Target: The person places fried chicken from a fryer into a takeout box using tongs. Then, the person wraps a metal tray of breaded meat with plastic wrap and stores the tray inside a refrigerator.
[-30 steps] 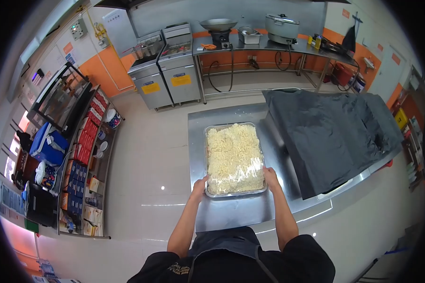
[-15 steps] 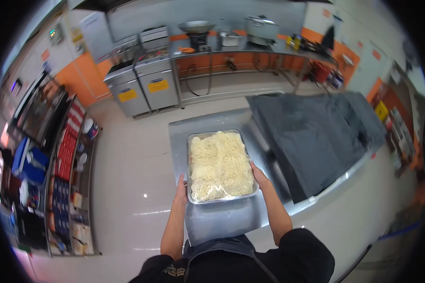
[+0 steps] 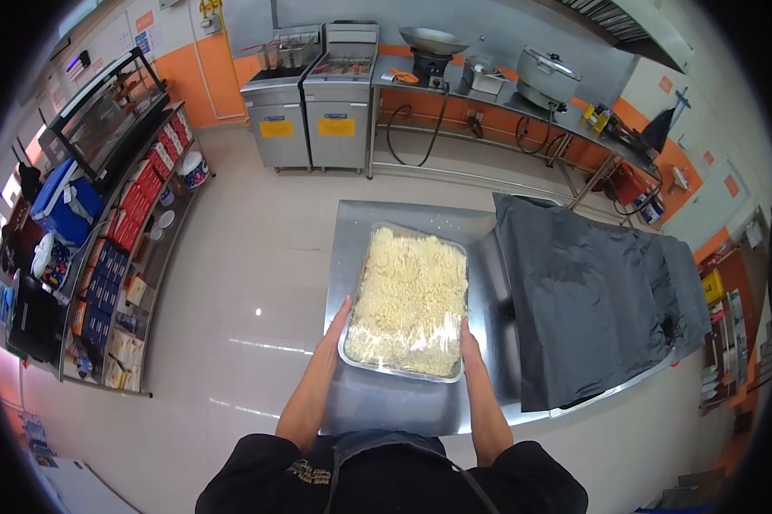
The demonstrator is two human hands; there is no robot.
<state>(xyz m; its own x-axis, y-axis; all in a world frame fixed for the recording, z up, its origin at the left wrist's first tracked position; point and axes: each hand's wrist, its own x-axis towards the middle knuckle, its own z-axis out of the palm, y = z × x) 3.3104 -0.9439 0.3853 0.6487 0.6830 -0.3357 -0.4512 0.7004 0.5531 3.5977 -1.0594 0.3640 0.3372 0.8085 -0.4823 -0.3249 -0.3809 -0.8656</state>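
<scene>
A rectangular metal tray (image 3: pixel 403 372) heaped with pale yellow, shredded-looking food (image 3: pixel 413 295) is in front of me, over the steel table (image 3: pixel 377 407). Glare across the food's near end suggests clear plastic wrap over it. My left hand (image 3: pixel 335 330) grips the tray's left side near the close corner. On the opposite side my right hand (image 3: pixel 469 340) has hold of the right edge, its fingers mostly hidden by the rim. Both forearms reach forward from black sleeves.
A dark grey cover (image 3: pixel 596 300) drapes over the table's right part. Left stands a shelf rack (image 3: pixel 137 248) with red and blue boxes. Two fryers (image 3: pixel 339 120) and a steel counter (image 3: pixel 506 96) with a wok (image 3: pixel 435 39) and a large pot (image 3: pixel 547 77) line the back wall.
My view has turned and shifted, so the room sits differently in the frame. The tray, held in both hands, now appears slightly rotated clockwise.
</scene>
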